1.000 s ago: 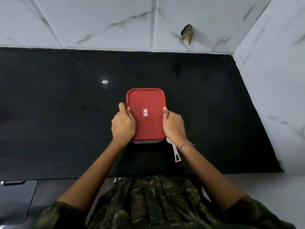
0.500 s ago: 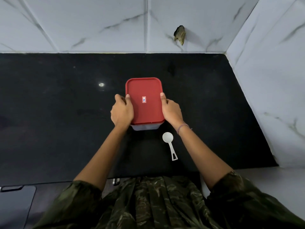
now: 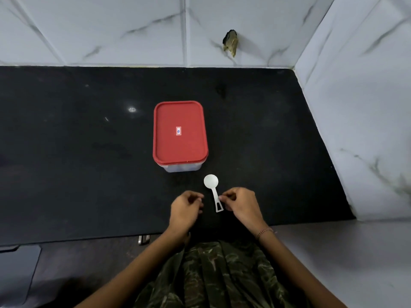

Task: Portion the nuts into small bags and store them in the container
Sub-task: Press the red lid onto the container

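Observation:
A clear container with a red lid (image 3: 180,132) stands closed on the black counter (image 3: 66,152), with nothing touching it. A white plastic scoop (image 3: 214,190) lies flat just in front of it, bowl toward the container. My left hand (image 3: 186,208) hovers left of the scoop's handle with its fingers curled and nothing in them. My right hand (image 3: 242,205) is on the other side, fingers curled, and its fingertips reach the edge of the handle. No nuts or small bags are in sight.
Marble-tiled walls close the counter at the back and on the right (image 3: 360,130). A dark lump (image 3: 230,42) sticks to the back wall. A metal handle (image 3: 143,239) shows under the counter's front edge, and a grey surface (image 3: 17,270) lies lower left.
Both hands pushed the container away from me, let go of it and drew back to either side of the scoop. The scoop stayed where it was.

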The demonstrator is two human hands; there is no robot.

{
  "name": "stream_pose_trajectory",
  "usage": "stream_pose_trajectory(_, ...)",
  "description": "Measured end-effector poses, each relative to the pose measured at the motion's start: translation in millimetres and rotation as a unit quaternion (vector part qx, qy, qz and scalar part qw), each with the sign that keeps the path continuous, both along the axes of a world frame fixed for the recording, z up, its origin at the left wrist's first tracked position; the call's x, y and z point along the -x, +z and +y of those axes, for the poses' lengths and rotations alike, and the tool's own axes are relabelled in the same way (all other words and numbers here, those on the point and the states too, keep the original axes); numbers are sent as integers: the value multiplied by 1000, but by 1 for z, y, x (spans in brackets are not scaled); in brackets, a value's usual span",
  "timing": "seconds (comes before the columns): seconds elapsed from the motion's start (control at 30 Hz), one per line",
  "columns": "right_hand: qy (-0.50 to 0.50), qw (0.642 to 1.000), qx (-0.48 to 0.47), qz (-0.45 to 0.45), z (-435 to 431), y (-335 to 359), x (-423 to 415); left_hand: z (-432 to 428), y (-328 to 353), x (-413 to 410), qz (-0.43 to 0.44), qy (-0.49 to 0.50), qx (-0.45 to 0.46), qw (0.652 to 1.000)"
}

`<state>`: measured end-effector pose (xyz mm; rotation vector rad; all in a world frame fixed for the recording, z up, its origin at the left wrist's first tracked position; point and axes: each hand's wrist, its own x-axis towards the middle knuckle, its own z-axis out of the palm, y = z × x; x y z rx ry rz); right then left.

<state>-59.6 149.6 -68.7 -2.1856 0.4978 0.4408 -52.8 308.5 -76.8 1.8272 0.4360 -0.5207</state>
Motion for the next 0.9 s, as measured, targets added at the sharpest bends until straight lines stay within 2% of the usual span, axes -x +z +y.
stream_pose_trajectory(0.03, 9, 1000, -5, 4, 1, -2, 1, -5, -2, 0, -4, -53, -35, 998)
stream_pose_trajectory(0.1, 19, 1000, -3, -1, 3, -2, 2, -13, -3, 1, -21, -95, -86, 992)
stream_pose_trajectory(0.23, 22, 1000, -4, -14, -1, -3, 0, -27, 4, 6, -35, -103, -80, 991)
stream_pose_trajectory(0.37, -19, 999, -43, -24, -10, 0, -12, -38, 12, 0, -63, -97, -69, 991)
stream_pose_trajectory(0.43, -36, 997, -51, -34, -15, 2, -26, -45, 14, -6, -59, -51, -8, 997)
stream_pose_trajectory(0.5, -49, 996, -51, -45, -18, 5, -43, -54, 15, -13, -29, 41, 83, 995)
stream_pose_trajectory(0.67, -73, 992, -82, -62, -14, 2, -83, -68, 22, -28, 31, 226, 290, 930)
stream_pose_trajectory(0.77, -77, 992, -81, -64, -9, 0, -98, -71, 20, -31, 31, 260, 328, 908)
stream_pose_trajectory(0.9, -85, 993, -69, -54, -8, -4, -106, -72, 20, -32, 32, 239, 328, 913)
